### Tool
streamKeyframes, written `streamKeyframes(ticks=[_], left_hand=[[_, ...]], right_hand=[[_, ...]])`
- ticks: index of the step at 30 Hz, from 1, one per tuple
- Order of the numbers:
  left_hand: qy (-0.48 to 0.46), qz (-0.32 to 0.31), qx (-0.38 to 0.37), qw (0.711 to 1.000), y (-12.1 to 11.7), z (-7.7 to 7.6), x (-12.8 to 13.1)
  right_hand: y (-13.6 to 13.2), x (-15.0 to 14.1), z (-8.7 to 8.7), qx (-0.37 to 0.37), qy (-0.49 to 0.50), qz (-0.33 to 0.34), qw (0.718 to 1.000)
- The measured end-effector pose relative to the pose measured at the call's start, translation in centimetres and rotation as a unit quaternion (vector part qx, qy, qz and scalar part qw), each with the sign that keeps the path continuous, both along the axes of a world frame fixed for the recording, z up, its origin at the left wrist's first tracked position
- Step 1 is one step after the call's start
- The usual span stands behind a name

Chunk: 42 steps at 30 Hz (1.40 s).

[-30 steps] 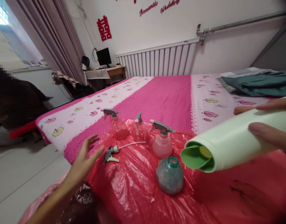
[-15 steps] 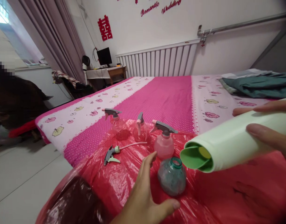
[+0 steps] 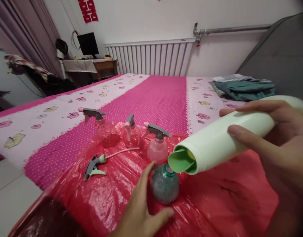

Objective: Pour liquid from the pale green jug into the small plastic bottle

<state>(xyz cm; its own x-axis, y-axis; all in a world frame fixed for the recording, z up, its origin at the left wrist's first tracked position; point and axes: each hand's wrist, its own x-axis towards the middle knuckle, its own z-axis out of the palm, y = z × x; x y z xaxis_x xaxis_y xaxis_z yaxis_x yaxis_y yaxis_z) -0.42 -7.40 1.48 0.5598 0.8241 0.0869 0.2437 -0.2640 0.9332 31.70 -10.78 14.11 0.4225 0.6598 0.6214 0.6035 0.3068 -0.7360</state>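
Note:
My right hand (image 3: pixel 282 131) is wrapped round a pale green bottle (image 3: pixel 215 141) and tilts it down to the left. The bottle's green spout is just above and beside the open neck of a teal see-through spray bottle (image 3: pixel 164 186), which stands upright without its top. My left hand (image 3: pixel 148 200) curves round the left side of this spray bottle, thumb and fingers apart; whether a fingertip touches it I cannot tell. To the left lies a grey and green spray head (image 3: pixel 95 167) with its tube. A pink spray bottle (image 3: pixel 157 148) stands behind the teal one.
Two more pink spray bottles (image 3: pixel 107 131) (image 3: pixel 132 133) stand further left on the red plastic sheet (image 3: pixel 122 197) over the bed (image 3: pixel 151 98). Folded clothes (image 3: pixel 242 88) lie at the back right. A desk with a monitor (image 3: pixel 87 43) is beyond the bed.
The view has shifted right and down, so things appear further left. The pale green bottle's spout has come closer to the teal spray bottle's neck. My left hand stays beside it.

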Motion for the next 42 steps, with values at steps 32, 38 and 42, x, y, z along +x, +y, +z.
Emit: streamKeyframes(ticks=[32, 38, 42], left_hand=[[0.062, -0.027, 0.096, 0.993, 0.3, -0.9, 0.6], [0.062, -0.027, 0.098, 0.993, 0.2, -1.3, 0.7], [0.060, -0.029, 0.097, 0.993, 0.2, -1.2, 0.7]], right_hand=[[2.2, 1.4, 0.0, 0.103, -0.081, 0.069, 0.989], [1.6, 0.4, 0.9, 0.117, -0.096, 0.082, 0.985], [0.7, -1.2, 1.3, 0.093, -0.121, 0.089, 0.984]])
